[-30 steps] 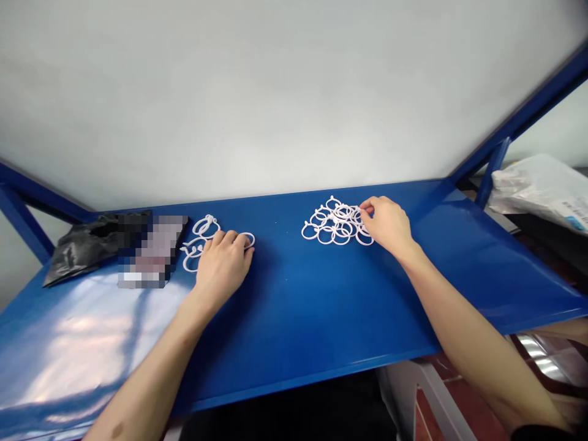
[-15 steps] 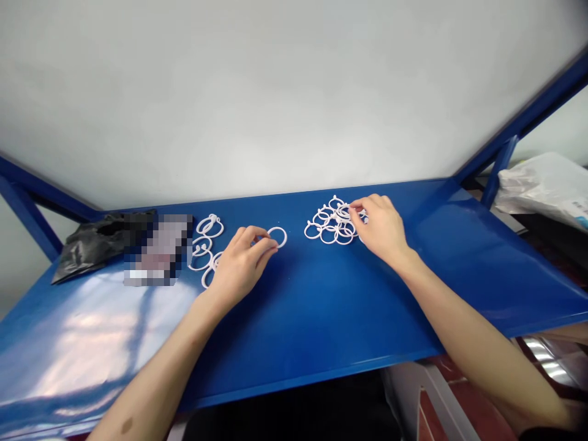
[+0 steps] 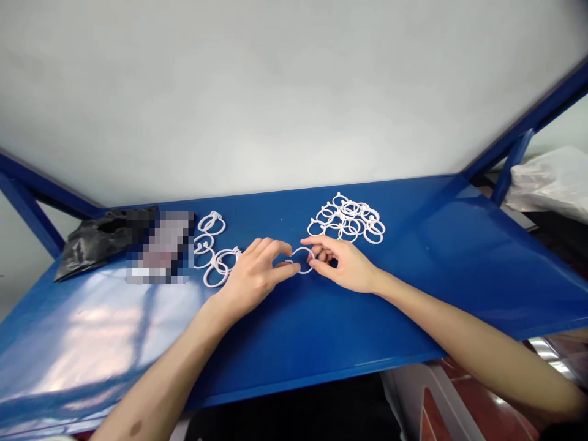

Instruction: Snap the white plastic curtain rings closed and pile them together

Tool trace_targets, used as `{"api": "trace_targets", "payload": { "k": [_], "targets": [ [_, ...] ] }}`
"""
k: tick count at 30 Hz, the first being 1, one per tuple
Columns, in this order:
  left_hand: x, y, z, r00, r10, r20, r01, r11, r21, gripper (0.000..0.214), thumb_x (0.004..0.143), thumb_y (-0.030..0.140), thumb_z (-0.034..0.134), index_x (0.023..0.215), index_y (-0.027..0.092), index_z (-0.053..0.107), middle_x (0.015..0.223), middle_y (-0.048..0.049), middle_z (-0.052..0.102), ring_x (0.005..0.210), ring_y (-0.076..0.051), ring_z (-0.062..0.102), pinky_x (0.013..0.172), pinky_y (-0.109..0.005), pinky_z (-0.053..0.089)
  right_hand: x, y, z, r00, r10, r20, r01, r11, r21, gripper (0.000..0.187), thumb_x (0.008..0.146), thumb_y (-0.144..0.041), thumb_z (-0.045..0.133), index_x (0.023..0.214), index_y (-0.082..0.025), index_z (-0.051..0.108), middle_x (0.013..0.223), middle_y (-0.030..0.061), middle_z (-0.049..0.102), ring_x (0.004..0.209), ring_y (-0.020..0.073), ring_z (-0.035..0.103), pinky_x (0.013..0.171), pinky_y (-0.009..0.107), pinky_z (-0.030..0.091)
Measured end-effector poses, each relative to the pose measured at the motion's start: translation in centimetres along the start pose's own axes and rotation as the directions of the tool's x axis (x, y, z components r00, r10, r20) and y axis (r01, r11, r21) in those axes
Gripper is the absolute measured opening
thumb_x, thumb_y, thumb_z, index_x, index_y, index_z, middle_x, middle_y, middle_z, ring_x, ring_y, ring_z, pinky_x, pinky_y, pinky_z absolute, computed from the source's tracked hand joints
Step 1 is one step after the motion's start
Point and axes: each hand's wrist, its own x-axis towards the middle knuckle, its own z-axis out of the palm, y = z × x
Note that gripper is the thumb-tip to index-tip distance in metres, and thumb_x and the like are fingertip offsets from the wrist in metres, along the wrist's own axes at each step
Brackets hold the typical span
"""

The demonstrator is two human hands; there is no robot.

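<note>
From my end of the feed I took the pile of white rings (image 3: 350, 211) on the blue table (image 3: 275, 361) as my landmark. The white ring (image 3: 305, 248) being handled was on the near side of the pile, a little to its left, between the two hands. The right hand (image 3: 348, 264) sat just in front of the pile; its thumb and curled fingers pinched the ring's right edge, while the forefinger stretched out near the top of the hoop. I could not tell whether its knuckles touched the pile. The left hand (image 3: 255, 269), farther left of the pile, had its thumb against the ring's lower left and its forefinger bent close by, with a small white bit showing in the gap; I could not tell whether those fingers gripped or merely steadied the ring. Farther left of the pile, beyond the left hand, I saw several loose rings (image 3: 217, 264), some overlapping. Past them lay a flat object (image 3: 160, 242) blurred into squares, and next to it, farthest from the pile on that side, a crumpled black bag (image 3: 92, 248). Well to the right of the pile was a clear plastic bag (image 3: 554, 184), and behind the pile rose a pale wall (image 3: 285, 92).
</note>
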Motion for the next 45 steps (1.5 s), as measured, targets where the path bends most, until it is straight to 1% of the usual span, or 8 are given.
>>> {"api": "trace_targets", "payload": {
  "k": [4,8,11,16,22,30,38,45],
  "targets": [
    [0.1,0.2,0.5,1.000,-0.023,-0.007,0.023,1.000,0.015,0.031,0.099,0.010,0.046,0.108,0.028,0.069,0.106,-0.0046,0.067,0.091,-0.018,0.061,0.077,-0.032,0.047,0.0,0.1,0.3,1.000,0.004,-0.004,-0.004,0.997,0.071,0.036,0.093,-0.018,0.060,0.128,-0.022,0.063,0.080,-0.0025,0.066,0.065,0.0103,0.065,0.064,0.026,0.058],
    [0.1,0.5,1.0,0.960,-0.271,-0.064,0.260,0.954,-0.150,0.021,0.098,0.016,0.050,0.116,0.022,0.059,0.104,-0.0058,0.068,0.090,-0.017,0.064,0.081,-0.032,0.053,0.1,0.0,0.6,0.995,0.040,-0.093,-0.022,0.982,0.186,0.035,0.094,-0.025,0.061,0.129,-0.022,0.064,0.085,-0.0008,0.069,0.068,0.0120,0.072,0.069,0.029,0.063],
    [0.3,0.7,0.9,0.903,-0.429,0.018,0.420,0.874,-0.245,0.014,0.098,0.027,0.055,0.109,0.021,0.059,0.100,-0.0042,0.069,0.085,-0.016,0.064,0.079,-0.031,0.054,0.2,0.2,0.7,0.987,0.034,-0.155,0.002,0.973,0.230,0.042,0.094,-0.028,0.064,0.136,-0.023,0.061,0.090,0.0002,0.070,0.072,0.0130,0.074,0.074,0.031,0.065],
    [0.6,0.8,0.9,0.855,-0.492,0.165,0.516,0.773,-0.368,0.021,0.101,0.037,0.054,0.100,0.022,0.067,0.093,-0.0029,0.072,0.079,-0.016,0.066,0.070,-0.026,0.051,0.0,0.3,1.0,0.987,-0.057,-0.151,0.080,0.986,0.149,0.035,0.096,-0.026,0.062,0.131,-0.026,0.066,0.097,0.0019,0.072,0.072,0.0117,0.073,0.073,0.030,0.064],
    [0.5,1.4,1.6,0.852,-0.495,0.170,0.515,0.735,-0.442,0.019,0.099,0.024,0.054,0.095,0.022,0.072,0.088,-0.0026,0.073,0.079,-0.015,0.069,0.073,-0.025,0.053,-0.4,0.1,1.3,0.980,-0.178,-0.090,0.178,0.984,-0.007,0.024,0.101,-0.023,0.056,0.120,-0.025,0.071,0.093,0.0017,0.070,0.075,0.0113,0.070,0.071,0.028,0.061],
    [0.4,2.3,1.7,0.858,-0.506,0.094,0.490,0.748,-0.447,0.022,0.095,0.015,0.054,0.092,0.022,0.074,0.084,-0.0006,0.073,0.072,-0.013,0.068,0.071,-0.022,0.054,-0.7,0.0,1.8,0.925,-0.348,-0.154,0.312,0.924,-0.220,0.023,0.104,-0.023,0.052,0.117,-0.022,0.071,0.096,0.0036,0.074,0.084,0.0133,0.072,0.076,0.027,0.062],
    [0.8,3.0,1.8,0.788,-0.605,0.112,0.574,0.658,-0.488,0.019,0.096,0.021,0.058,0.091,0.022,0.076,0.082,-0.0005,0.075,0.073,-0.014,0.069,0.071,-0.022,0.052,-1.1,-0.1,2.4,0.888,-0.432,-0.155,0.339,0.845,-0.414,0.028,0.105,-0.016,0.047,0.122,-0.018,0.069,0.098,0.0062,0.075,0.083,0.0142,0.072,0.072,0.027,0.062],
    [0.2,3.0,2.1,0.858,-0.509,0.070,0.479,0.743,-0.467,0.023,0.094,0.012,0.054,0.090,0.022,0.075,0.079,0.0010,0.071,0.068,-0.011,0.065,0.068,-0.020,0.051,-1.5,-0.4,2.2,0.913,-0.402,-0.064,0.342,0.842,-0.417,0.029,0.105,-0.016,0.045,0.120,-0.020,0.070,0.095,0.0043,0.074,0.080,0.0135,0.070,0.071,0.026,0.060]
  ]
}}
